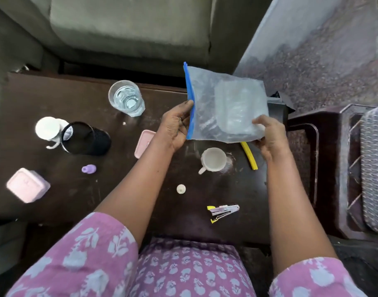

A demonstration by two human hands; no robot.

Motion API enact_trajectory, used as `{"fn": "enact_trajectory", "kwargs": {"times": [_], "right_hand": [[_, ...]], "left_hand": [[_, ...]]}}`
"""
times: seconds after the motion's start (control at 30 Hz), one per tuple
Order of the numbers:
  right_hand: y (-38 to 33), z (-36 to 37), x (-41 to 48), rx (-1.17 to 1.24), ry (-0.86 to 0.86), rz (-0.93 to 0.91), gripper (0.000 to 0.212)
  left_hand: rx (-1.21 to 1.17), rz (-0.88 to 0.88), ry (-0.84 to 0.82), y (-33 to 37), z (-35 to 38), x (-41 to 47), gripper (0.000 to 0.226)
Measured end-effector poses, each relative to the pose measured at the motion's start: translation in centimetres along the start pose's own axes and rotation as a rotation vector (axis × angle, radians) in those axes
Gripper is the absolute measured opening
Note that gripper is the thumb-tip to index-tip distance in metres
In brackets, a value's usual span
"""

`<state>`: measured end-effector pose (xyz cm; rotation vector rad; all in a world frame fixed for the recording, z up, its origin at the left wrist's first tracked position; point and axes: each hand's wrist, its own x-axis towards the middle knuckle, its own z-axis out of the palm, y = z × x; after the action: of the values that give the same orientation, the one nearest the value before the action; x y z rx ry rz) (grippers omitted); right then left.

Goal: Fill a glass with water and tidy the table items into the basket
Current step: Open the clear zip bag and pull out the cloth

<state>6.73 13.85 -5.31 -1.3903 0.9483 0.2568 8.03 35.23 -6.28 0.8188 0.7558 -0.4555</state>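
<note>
A dark wooden table (65, 99) is carrying a water-filled glass (126, 97), a black mesh cup (86, 138) and two pink boxes (28, 185). A white mug (212, 160), a stapler (222, 211) and a yellow strip (250, 155) are lying nearer its right edge.

A home living room, by the look of it. A low dark wooden coffee table (76, 99) stands just in front of a grey-green upholstered sofa (128, 31), with a dark plastic chair (325, 151) at the table's right end. On the table lie household odds and ends: a glass of water (127, 97), a white cup (212, 160), a stapler (222, 212).
</note>
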Motion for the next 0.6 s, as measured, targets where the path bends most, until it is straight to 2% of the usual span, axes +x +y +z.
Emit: {"fn": "enact_trajectory", "kwargs": {"times": [0.07,0.1,0.2,0.27,0.37,0.5,0.6], "right_hand": [[1.1,1.9,0.1,-0.091,0.008,0.023,0.01],[1.7,2.7,0.2,-0.191,0.024,0.017,0.014],[2.2,5.0,-0.7,-0.572,0.097,-0.146,0.05],[1.4,6.9,-2.1,-0.545,0.013,-0.287,0.044],[0.2,9.6,-4.3,-0.322,-0.136,-0.397,0.032],[-0.4,10.9,-5.2,-0.413,-0.097,-0.53,0.02],[-0.2,10.5,-4.8,-0.383,-0.06,-0.519,0.023]], "left_hand": [[0.032,0.079,-0.009,0.8,-0.3,-0.5,0.006],[0.05,0.116,-0.018,1.3,-0.3,-0.7,0.005],[0.163,0.212,-0.018,2.7,-0.3,-1.0,0.004],[0.321,0.309,0.01,3.4,-0.1,-1.4,0.005],[0.628,0.457,0.081,3.8,0.1,-1.7,0.008],[0.765,0.495,0.084,3.0,0.5,-2.0,0.011],[0.951,0.541,0.201,2.4,0.9,-2.4,0.011]]}}
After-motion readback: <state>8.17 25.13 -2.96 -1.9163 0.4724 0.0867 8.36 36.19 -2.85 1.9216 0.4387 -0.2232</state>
